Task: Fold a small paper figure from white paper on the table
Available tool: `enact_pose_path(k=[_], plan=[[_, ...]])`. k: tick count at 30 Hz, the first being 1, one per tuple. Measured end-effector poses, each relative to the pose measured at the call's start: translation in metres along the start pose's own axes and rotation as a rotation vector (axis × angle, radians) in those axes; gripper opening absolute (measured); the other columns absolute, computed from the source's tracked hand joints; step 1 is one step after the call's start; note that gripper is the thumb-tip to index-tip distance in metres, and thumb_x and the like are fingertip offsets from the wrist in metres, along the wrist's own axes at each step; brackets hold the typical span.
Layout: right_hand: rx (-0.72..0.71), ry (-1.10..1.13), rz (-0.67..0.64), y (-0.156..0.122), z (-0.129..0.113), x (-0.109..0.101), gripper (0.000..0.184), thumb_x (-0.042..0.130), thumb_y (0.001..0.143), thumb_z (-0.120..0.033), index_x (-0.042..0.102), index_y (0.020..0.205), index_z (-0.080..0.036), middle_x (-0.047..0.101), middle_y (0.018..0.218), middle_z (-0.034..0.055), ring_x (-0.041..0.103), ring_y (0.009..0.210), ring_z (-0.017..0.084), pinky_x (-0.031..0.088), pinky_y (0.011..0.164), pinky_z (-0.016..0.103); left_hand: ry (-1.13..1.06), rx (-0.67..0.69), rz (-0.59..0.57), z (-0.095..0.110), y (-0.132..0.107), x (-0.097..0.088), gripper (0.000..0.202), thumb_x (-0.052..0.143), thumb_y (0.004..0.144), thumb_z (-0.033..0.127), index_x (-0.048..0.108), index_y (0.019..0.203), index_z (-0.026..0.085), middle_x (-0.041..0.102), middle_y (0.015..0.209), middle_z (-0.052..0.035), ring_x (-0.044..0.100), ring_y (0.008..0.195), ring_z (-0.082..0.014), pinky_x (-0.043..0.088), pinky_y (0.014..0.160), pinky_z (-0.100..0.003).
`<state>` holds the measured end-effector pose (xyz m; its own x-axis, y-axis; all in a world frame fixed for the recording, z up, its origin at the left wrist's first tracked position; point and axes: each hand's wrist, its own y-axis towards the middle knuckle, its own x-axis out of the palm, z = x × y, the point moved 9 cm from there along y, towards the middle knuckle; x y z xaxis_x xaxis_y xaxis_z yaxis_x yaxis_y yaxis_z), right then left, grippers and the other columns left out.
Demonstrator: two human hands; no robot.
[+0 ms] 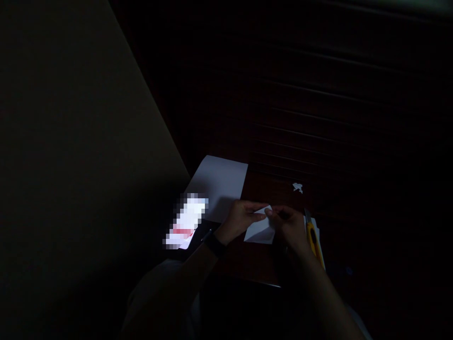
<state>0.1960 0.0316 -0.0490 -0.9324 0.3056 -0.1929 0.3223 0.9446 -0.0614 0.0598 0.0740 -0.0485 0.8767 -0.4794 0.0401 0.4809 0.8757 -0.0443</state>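
The scene is very dark. Both hands meet over a small folded piece of white paper (261, 230) above a dark tabletop. My left hand (240, 218) pinches its upper edge from the left; a dark watch band sits on that wrist. From the right, my right hand (289, 225) pinches the same top edge, fingers closed on it. The paper hangs down between the two hands.
A larger white sheet (221, 185) lies flat behind the left hand. A lit, blurred screen (186, 223) glows at the left. A yellow utility knife (313, 238) lies right of the right hand. A small white paper scrap (297, 187) sits farther back. A pale wall fills the left.
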Motion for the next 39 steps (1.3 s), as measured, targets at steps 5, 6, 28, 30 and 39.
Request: enact_pose_path(k=[5, 6, 28, 30, 39], plan=[[0.084, 0.042, -0.01, 0.0, 0.01, -0.001, 0.031, 0.069, 0.064, -0.043, 0.067, 0.078, -0.016, 0.064, 0.063, 0.004, 0.053, 0.049, 0.014, 0.039, 0.044, 0.024, 0.058, -0.008, 0.027, -0.002, 0.001, 0.0, 0.046, 0.072, 0.062, 0.02, 0.062, 0.106, 0.013, 0.066, 0.101, -0.0111, 0.062, 0.088, -0.0197, 0.049, 0.074, -0.029], [0.088, 0.039, -0.015, 0.0, 0.009, -0.001, 0.03, 0.07, 0.063, -0.042, 0.068, 0.078, -0.016, 0.064, 0.062, 0.0039, 0.053, 0.049, 0.014, 0.039, 0.044, 0.024, 0.059, -0.008, 0.01, -0.002, 0.001, 0.002, 0.042, 0.072, 0.063, 0.022, 0.063, 0.103, 0.013, 0.066, 0.1, -0.011, 0.062, 0.087, -0.0193, 0.049, 0.074, -0.029], [0.0, -0.026, -0.093, -0.003, -0.011, 0.004, 0.022, 0.068, 0.066, -0.04, 0.069, 0.071, -0.019, 0.068, 0.072, 0.0043, 0.058, 0.062, 0.017, 0.042, 0.053, 0.026, 0.119, -0.049, -0.034, 0.002, -0.005, 0.007, 0.046, 0.074, 0.058, 0.029, 0.064, 0.1, 0.015, 0.054, 0.055, 0.0032, 0.046, 0.049, -0.0075, 0.033, 0.045, -0.018], [0.017, -0.008, -0.104, -0.003, -0.009, 0.004, 0.022, 0.068, 0.065, -0.04, 0.069, 0.069, -0.018, 0.067, 0.068, 0.0038, 0.057, 0.059, 0.016, 0.041, 0.051, 0.025, 0.067, -0.073, -0.066, 0.0, -0.006, 0.01, 0.049, 0.075, 0.057, 0.03, 0.062, 0.102, 0.015, 0.051, 0.053, 0.0047, 0.044, 0.046, -0.0066, 0.031, 0.044, -0.018], [0.014, 0.022, -0.143, -0.002, -0.006, 0.006, 0.019, 0.067, 0.066, -0.037, 0.069, 0.067, -0.018, 0.067, 0.066, 0.0031, 0.056, 0.055, 0.015, 0.04, 0.049, 0.025, 0.079, -0.116, -0.153, -0.005, -0.008, 0.015, 0.05, 0.074, 0.058, 0.031, 0.062, 0.104, 0.013, 0.057, 0.055, 0.0023, 0.046, 0.046, -0.0076, 0.031, 0.044, -0.018]])
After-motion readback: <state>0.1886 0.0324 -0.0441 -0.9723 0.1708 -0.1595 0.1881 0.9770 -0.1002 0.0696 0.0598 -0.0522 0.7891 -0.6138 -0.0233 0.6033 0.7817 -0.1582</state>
